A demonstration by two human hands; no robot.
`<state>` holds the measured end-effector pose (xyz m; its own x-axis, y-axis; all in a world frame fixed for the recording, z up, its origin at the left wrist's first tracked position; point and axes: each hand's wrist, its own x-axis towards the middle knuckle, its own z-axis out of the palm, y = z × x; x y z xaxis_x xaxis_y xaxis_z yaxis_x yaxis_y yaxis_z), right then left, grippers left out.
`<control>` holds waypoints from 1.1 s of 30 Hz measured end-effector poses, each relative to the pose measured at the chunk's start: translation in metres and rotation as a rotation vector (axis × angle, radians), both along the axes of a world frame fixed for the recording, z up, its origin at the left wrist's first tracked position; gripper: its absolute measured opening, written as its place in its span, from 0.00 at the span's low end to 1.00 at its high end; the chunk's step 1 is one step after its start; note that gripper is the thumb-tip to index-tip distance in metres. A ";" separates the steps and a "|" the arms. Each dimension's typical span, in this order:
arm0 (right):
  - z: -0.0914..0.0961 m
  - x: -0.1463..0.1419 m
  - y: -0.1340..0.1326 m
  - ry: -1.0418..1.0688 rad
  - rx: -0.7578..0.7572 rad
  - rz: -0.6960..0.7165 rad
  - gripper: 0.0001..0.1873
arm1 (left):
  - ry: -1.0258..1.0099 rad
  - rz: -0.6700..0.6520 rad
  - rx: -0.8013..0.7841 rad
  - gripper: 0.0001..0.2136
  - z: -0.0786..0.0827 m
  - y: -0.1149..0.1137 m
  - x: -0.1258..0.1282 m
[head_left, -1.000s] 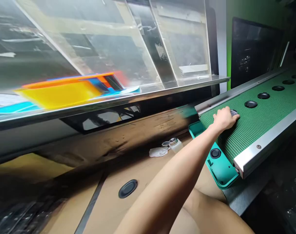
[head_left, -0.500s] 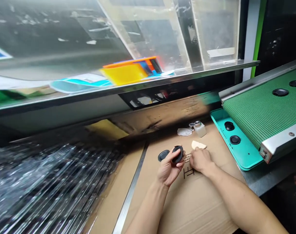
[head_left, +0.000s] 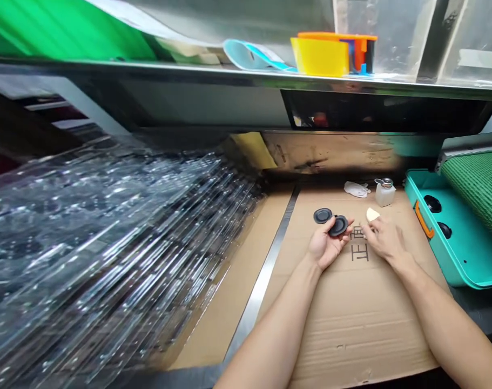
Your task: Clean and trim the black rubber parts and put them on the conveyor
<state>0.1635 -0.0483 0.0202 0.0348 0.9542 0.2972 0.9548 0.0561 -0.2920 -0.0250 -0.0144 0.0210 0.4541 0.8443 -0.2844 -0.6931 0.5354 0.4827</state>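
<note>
My left hand (head_left: 325,246) holds a round black disc (head_left: 338,225) between thumb and fingers, just above the cardboard sheet (head_left: 351,319). A second black disc (head_left: 322,215) lies flat on the cardboard right beside it. My right hand (head_left: 382,239) rests on the cardboard a little to the right, fingers curled, its fingertips against a small pale wedge-shaped piece (head_left: 372,214). Whether the fingers grip that piece I cannot tell.
A stack of clear plastic trays (head_left: 100,243) fills the left side. A small bottle with a metal cap (head_left: 384,192) and a white rag (head_left: 356,188) lie at the back. A teal tray (head_left: 468,259) with two black discs sits under the green conveyor belt (head_left: 478,181) at right. A shelf above carries a yellow bin (head_left: 319,55).
My right hand left the conveyor belt and came down to the cardboard. My left hand came into view holding a black disc. The view swung left, bringing the plastic trays in.
</note>
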 end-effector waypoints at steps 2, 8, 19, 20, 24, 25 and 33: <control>-0.003 0.006 0.005 0.019 0.117 -0.077 0.20 | -0.024 -0.001 0.029 0.18 -0.002 0.001 0.001; -0.016 0.027 0.020 0.084 0.002 -0.083 0.23 | -0.040 0.015 0.037 0.19 -0.003 0.001 0.005; -0.003 -0.048 -0.017 0.147 0.241 0.167 0.23 | -0.126 0.035 0.003 0.17 -0.010 -0.003 0.019; -0.005 -0.056 -0.020 0.105 0.218 0.190 0.23 | -0.127 0.018 0.014 0.19 -0.011 -0.004 0.020; -0.006 -0.065 -0.014 0.035 0.213 0.120 0.24 | -0.143 -0.034 0.064 0.21 -0.014 -0.006 0.023; -0.005 -0.063 -0.012 0.040 0.215 0.079 0.24 | -0.145 -0.037 0.068 0.21 -0.015 -0.005 0.024; 0.000 -0.065 -0.016 -0.052 0.124 0.095 0.23 | -0.102 0.036 0.030 0.19 -0.019 0.002 0.022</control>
<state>0.0984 -0.0643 0.0203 -0.0728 0.9082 0.4123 0.9571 0.1799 -0.2272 -0.0033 -0.0121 0.0025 0.4486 0.8682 -0.2121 -0.7581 0.4953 0.4242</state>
